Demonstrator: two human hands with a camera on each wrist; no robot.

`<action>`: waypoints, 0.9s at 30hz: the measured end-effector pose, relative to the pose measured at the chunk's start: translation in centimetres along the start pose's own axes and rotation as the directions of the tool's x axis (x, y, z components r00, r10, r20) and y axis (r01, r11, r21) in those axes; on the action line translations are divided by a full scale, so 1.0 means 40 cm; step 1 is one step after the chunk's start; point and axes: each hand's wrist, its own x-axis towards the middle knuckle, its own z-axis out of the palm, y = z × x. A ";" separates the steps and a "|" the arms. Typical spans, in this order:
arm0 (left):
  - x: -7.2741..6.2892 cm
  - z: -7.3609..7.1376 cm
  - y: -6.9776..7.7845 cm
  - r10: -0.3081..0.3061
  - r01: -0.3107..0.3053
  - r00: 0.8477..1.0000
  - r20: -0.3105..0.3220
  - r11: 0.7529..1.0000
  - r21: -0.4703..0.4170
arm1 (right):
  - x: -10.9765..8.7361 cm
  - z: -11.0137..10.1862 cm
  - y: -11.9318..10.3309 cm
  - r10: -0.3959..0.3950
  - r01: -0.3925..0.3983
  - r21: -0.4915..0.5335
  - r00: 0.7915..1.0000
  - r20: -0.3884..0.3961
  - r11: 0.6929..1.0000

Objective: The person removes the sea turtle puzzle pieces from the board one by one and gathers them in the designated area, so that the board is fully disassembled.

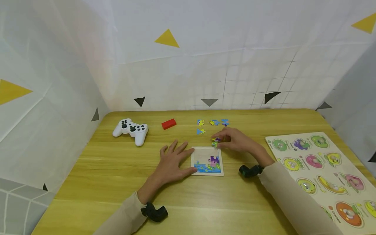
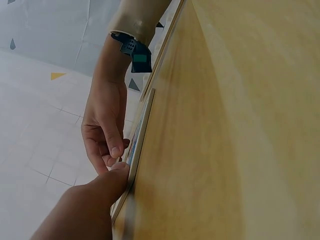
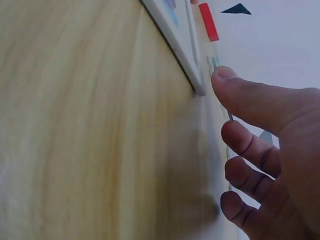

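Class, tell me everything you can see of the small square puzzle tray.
The puzzle tray is shallow, with a pale, wood-looking raised rim. It lies flat on the table. Joined pieces fill its near part: blue with green and yellow details, with purple rising at the right. The rest of its pale floor is bare. The left hand touches its left side with thumb and index finger. The right hand holds another piece near its far right corner.

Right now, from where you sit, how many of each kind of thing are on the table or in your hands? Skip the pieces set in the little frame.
Loose puzzle pieces: 4
Held puzzle piece, in the right hand: 1
Puzzle frame: 1
Fruit board: 1
Game controller: 1
Red block: 1
Total: 9
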 end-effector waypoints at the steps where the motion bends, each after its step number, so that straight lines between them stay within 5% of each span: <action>1: 0.000 0.000 0.000 0.001 -0.001 1.000 -0.002 1.000 -0.001 | 0.001 -0.001 0.003 -0.004 0.004 0.006 1.000 -0.001 1.000; 27: 0.001 -0.004 0.003 -0.013 0.013 1.000 0.018 1.000 -0.001 | 0.057 -0.019 0.054 -0.003 0.002 -0.069 1.000 -0.010 0.998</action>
